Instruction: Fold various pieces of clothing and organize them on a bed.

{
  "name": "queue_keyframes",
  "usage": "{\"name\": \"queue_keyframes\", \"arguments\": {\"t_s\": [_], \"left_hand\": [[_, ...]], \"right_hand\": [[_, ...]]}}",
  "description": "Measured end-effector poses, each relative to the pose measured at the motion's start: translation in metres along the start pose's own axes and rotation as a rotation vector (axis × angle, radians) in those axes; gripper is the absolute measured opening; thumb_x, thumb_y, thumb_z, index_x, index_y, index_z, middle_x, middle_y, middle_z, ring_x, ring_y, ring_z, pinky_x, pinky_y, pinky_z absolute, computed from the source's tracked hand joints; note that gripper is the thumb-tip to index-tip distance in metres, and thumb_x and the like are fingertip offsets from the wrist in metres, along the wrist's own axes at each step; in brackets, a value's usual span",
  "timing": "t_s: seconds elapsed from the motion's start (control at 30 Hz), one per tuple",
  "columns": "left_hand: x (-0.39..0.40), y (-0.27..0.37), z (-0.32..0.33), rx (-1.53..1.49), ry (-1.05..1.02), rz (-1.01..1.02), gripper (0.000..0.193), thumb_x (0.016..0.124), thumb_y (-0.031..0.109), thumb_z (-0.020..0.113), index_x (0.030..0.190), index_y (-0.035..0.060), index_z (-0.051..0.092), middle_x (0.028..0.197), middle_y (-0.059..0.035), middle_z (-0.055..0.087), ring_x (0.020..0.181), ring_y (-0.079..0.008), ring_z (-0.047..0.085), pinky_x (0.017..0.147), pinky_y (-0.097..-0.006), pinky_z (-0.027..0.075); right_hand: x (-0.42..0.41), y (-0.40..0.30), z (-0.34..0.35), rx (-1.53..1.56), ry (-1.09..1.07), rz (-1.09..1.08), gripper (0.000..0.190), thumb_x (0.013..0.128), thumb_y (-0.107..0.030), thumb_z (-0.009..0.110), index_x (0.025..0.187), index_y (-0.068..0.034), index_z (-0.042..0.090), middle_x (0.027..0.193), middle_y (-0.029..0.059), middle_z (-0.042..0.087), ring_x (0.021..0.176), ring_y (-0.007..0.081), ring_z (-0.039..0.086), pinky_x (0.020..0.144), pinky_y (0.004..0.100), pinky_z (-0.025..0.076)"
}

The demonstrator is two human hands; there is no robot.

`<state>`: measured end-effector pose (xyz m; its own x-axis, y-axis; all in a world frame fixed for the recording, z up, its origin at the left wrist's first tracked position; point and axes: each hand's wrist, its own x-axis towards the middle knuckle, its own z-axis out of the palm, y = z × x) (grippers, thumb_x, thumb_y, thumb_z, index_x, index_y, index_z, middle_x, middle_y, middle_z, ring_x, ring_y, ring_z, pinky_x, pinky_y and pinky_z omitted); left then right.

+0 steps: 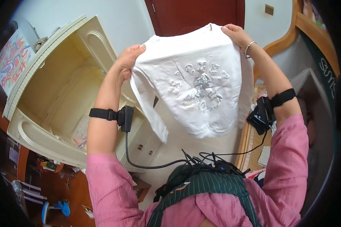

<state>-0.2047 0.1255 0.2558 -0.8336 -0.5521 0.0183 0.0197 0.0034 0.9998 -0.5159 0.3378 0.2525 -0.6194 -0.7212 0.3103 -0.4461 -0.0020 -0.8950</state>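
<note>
A white long-sleeved top point(170, 65) hangs spread out in front of me, held up by its shoulders. Silver sequined letters and a shiny motif point(202, 88) decorate its front. My left hand point(129, 58) pinches the shoulder on the left, thumb on top of the cloth. At the opposite shoulder, near the neckline, my right hand point(236, 34) grips the fabric between thumb and fingers. One sleeve point(150, 107) dangles below my left hand; the other hangs partly hidden behind the body of the top on the right.
To the left stands a cream wardrobe point(59, 85) with its doors open and some cloth point(81, 133) at its bottom. On the right is a wooden bed frame point(281, 42) with a woven mat point(254, 154). Black cables point(159, 167) run from my forearm straps to my waist. A dark red door point(196, 14) is ahead.
</note>
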Motion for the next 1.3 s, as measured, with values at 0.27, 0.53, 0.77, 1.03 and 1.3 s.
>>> {"name": "queue_keyframes", "arguments": {"t_s": [0.27, 0.53, 0.77, 1.03, 1.3], "left_hand": [[-0.021, -0.003, -0.011, -0.091, 0.044, 0.056, 0.022, 0.089, 0.020, 0.054, 0.101, 0.0018, 0.057, 0.094, -0.0072, 0.063, 0.083, -0.0141, 0.060, 0.077, -0.0290, 0.049], [-0.030, -0.017, -0.023, -0.139, 0.069, 0.075, 0.021, 0.089, 0.016, 0.055, 0.102, -0.0006, 0.058, 0.093, -0.0083, 0.064, 0.078, -0.0148, 0.062, 0.072, -0.0289, 0.051], [-0.031, -0.025, -0.002, 0.475, 0.199, 0.048, 0.026, 0.085, 0.021, 0.060, 0.095, -0.0033, 0.062, 0.082, -0.0075, 0.064, 0.070, -0.0125, 0.060, 0.059, -0.0273, 0.047], [-0.005, -0.040, 0.064, 0.078, 0.097, 0.209, 0.031, 0.093, 0.024, 0.048, 0.102, -0.0032, 0.058, 0.088, -0.0054, 0.063, 0.075, -0.0101, 0.059, 0.066, -0.0247, 0.048], [-0.011, -0.037, 0.092, 0.161, -0.100, 0.272, 0.028, 0.094, 0.024, 0.047, 0.100, -0.0005, 0.059, 0.085, -0.0046, 0.063, 0.073, -0.0084, 0.059, 0.065, -0.0227, 0.049]], "right_hand": [[-0.001, 0.003, 0.010, -0.020, -0.099, -0.063, 0.021, 0.088, -0.029, 0.055, 0.086, -0.008, 0.060, 0.075, -0.0057, 0.055, 0.069, 0.0034, 0.048, 0.065, 0.0216, 0.041], [-0.013, 0.009, 0.028, 0.132, -0.198, -0.035, 0.022, 0.088, -0.031, 0.055, 0.082, -0.010, 0.057, 0.074, -0.0061, 0.050, 0.068, 0.0043, 0.045, 0.065, 0.0225, 0.039], [-0.027, -0.011, 0.042, -0.476, -0.251, -0.121, 0.036, 0.077, -0.030, 0.063, 0.094, 0.001, 0.063, 0.082, 0.0111, 0.063, 0.077, 0.0191, 0.060, 0.071, 0.0311, 0.046], [-0.060, -0.041, 0.090, 0.256, -0.395, 0.265, 0.033, 0.092, -0.030, 0.044, 0.111, -0.004, 0.052, 0.094, 0.0091, 0.061, 0.080, 0.0191, 0.062, 0.064, 0.0443, 0.056], [-0.086, -0.068, 0.080, 0.287, -0.674, 0.080, 0.024, 0.088, -0.019, 0.054, 0.105, -0.003, 0.051, 0.089, 0.0066, 0.059, 0.073, 0.0132, 0.061, 0.058, 0.0273, 0.054]]}}
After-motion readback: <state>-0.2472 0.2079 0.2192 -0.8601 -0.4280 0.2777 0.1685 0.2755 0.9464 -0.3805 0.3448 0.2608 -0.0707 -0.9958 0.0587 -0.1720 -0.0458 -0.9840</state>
